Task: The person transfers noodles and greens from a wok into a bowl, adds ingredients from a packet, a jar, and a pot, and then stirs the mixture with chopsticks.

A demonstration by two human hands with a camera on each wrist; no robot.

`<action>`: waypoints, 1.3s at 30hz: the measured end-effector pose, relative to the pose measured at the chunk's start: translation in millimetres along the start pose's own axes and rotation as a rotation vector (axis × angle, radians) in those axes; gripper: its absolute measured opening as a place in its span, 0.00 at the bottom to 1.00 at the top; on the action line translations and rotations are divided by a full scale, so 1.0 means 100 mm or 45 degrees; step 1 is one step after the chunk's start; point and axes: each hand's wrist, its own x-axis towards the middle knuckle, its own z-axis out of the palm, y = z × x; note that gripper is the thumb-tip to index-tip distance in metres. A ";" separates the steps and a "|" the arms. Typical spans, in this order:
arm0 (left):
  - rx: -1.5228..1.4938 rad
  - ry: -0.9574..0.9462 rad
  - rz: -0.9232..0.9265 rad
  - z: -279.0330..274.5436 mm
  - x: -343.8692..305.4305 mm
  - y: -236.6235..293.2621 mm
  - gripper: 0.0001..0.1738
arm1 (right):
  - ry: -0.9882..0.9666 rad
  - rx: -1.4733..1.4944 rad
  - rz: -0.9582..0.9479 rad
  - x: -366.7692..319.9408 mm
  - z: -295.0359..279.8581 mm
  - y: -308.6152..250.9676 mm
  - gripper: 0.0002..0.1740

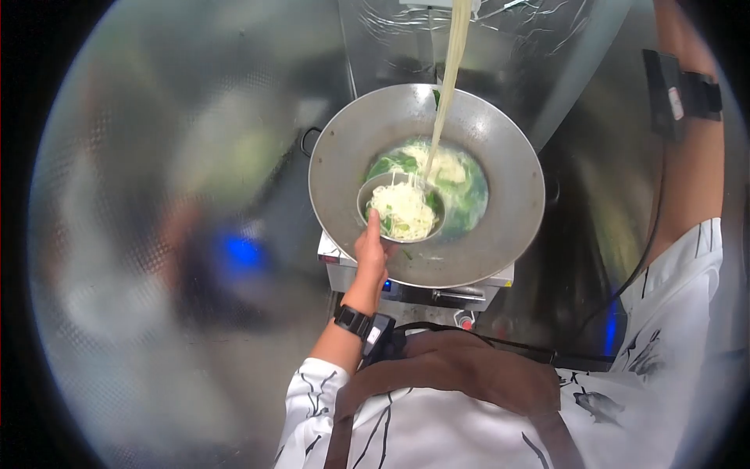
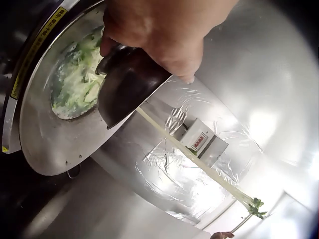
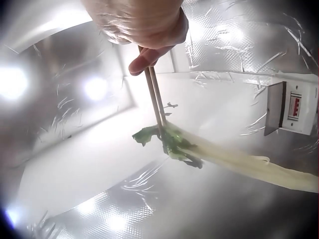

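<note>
My left hand point(image 1: 373, 246) grips a metal bowl point(image 1: 439, 222) by its near rim, with the thumb over the edge. Pale noodles point(image 1: 404, 207) with bits of green leaf fill the bowl, which is held over the wok point(image 1: 500, 227). High above, my right hand point(image 3: 144, 25) holds a pair of chopsticks point(image 3: 155, 99). Their tips pinch green leaves point(image 3: 175, 145) and a long bundle of noodles point(image 3: 244, 164). In the head view this strand runs down to the bowl's far side; the right hand itself is out of that view.
Cloudy broth with greens point(image 1: 469, 207) and more noodles lies in the wok, which sits on a metal stove point(image 1: 461, 298). Foil-like sheeting point(image 3: 224, 35) covers the wall behind, where a switch box point(image 3: 299, 107) is mounted. A steel surface spreads at the left.
</note>
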 end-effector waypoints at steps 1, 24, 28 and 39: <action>0.000 -0.018 0.015 -0.05 0.07 -0.07 0.34 | -0.077 -0.001 0.011 -0.12 0.04 -0.07 0.12; -0.077 -0.104 0.171 -0.02 -0.02 -0.17 0.35 | -0.023 -0.942 0.961 -2.67 -1.77 0.75 0.20; -0.153 -0.117 0.121 0.00 -0.02 -0.15 0.35 | -0.027 -0.886 1.028 -2.83 -2.20 0.68 0.20; -0.095 -0.044 0.136 0.09 -0.08 -0.01 0.32 | 0.234 -0.495 1.120 -3.48 -3.24 0.82 0.20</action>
